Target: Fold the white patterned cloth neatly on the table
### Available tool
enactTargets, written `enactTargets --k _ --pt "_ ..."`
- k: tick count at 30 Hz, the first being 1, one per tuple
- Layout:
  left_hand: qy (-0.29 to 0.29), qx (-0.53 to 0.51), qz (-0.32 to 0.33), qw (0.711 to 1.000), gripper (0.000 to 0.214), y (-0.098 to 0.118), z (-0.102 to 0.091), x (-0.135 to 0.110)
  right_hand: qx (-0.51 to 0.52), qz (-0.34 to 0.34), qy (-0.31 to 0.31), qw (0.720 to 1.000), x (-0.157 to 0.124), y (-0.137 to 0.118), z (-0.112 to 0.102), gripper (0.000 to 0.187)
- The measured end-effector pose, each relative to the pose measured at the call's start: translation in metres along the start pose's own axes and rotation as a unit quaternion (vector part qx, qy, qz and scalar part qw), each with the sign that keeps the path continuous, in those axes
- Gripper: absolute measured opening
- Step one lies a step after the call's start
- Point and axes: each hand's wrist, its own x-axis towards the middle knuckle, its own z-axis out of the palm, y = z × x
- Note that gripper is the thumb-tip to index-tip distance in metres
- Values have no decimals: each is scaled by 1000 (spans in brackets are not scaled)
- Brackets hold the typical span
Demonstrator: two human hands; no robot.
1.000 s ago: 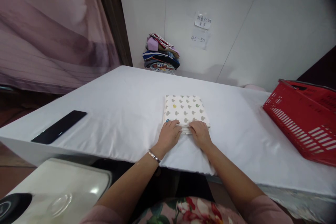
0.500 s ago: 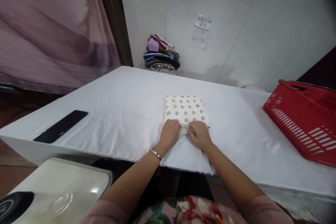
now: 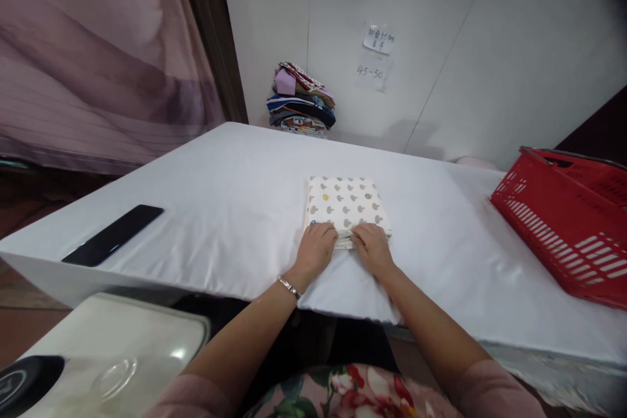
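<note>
A folded white cloth (image 3: 345, 202) with small grey, yellow and green prints lies as a flat square on the table. My left hand (image 3: 317, 247) grips the left part of its near edge, fingers curled over the top. At the right part of that same edge, my right hand (image 3: 373, 247) pinches the layers, thumb toward the middle. Several stacked layers show between the two hands. The undersides of my fingers are hidden.
White cloth covers the table (image 3: 220, 209). A dark flat phone-like slab (image 3: 113, 235) lies at the left, a red plastic basket (image 3: 568, 222) stands at the right. Beyond the far edge rises a pile of folded fabrics (image 3: 301, 101). A white lidded bin (image 3: 122, 339) is at lower left.
</note>
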Motion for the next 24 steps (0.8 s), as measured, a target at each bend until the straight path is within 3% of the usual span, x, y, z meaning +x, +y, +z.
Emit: enactTargets --k 4,9,24 --pt "12 -9 19 1000 14 0 -3 -5 7 2 -3 1000 1 1 -1 15" --pt "9 -7 0 1000 7 1 -2 -4 7 0 -2 1000 0 2 -1 16" --pt "-9 27 -7 1000 12 0 3 -2 18 0 2 1000 0 0 -2 14"
